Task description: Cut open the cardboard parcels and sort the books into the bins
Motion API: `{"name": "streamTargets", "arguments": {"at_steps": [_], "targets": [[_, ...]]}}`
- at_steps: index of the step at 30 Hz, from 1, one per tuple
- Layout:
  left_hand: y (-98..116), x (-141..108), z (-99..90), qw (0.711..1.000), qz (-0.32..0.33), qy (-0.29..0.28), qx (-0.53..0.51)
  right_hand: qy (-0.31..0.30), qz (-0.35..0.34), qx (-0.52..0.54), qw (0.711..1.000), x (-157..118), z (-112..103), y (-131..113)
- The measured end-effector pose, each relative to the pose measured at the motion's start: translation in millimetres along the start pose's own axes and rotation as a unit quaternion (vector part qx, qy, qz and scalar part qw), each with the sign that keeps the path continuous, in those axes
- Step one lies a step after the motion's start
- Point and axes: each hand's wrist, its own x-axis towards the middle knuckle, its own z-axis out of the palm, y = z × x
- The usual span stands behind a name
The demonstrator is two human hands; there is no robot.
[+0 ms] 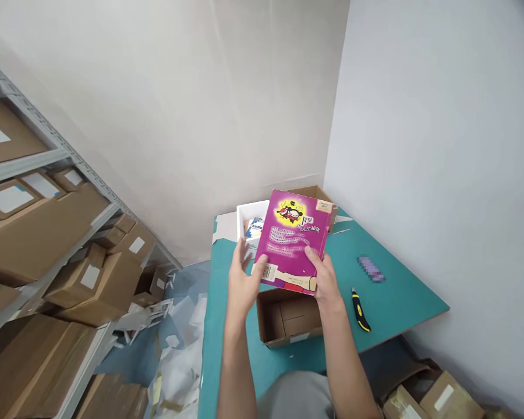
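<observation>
A purple book with a cartoon drawing, printed lines and a barcode is held up over the table, tilted slightly. My right hand grips its lower right edge, thumb on the cover and fingers behind. At the lower left edge, the thumb of my left hand presses on the cover; some of its fingers stick out past the edge. Below the book, an open cardboard box stands on the table. Behind it are a white box with books in it and another cardboard box, partly hidden.
On the green table lie a yellow-black utility knife and a blurred purple item. Shelves with cardboard boxes line the left. Packing scraps cover the floor there. More cardboard boxes sit at the lower right.
</observation>
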Motion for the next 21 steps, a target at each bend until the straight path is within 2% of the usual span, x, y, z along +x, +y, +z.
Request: {"name": "streamTargets", "arguments": {"at_steps": [2,4,7,9,12,13,15,17,19,21], "targets": [[-10,4,4.9,0.987,-0.080,-0.084,-0.110,-0.017,0.008,-0.017,1.000,-1,-9,-6],[-19,5,14.8,0.965,-0.130,-0.129,-0.187,-0.036,0.003,-0.028,0.999,1,-16,-11],[-26,3,37.1,0.962,-0.154,-0.086,-0.206,-0.049,-0.017,-0.038,0.998,11,-29,-15],[-27,1,55.6,0.972,-0.137,-0.047,-0.183,-0.019,-0.058,-0.069,0.996,21,-39,-17],[-28,-3,88.1,0.993,-0.067,0.020,-0.094,0.040,-0.147,-0.141,0.978,31,-49,-21],[-28,-6,99.7,0.997,-0.039,0.038,-0.056,0.028,-0.162,-0.149,0.975,32,-50,-22],[-28,-13,121.8,0.998,0.019,0.048,0.022,-0.043,-0.163,-0.136,0.976,31,-51,-26],[-25,-21,139.2,0.993,0.082,0.009,0.089,-0.082,-0.154,-0.118,0.978,29,-53,-32],[-19,-24,149.1,0.981,0.123,-0.087,0.125,-0.037,-0.158,-0.118,0.980,30,-61,-38],[-11,-21,151.7,0.964,0.114,-0.208,0.120,0.021,-0.156,-0.112,0.981,35,-76,-45]]}}
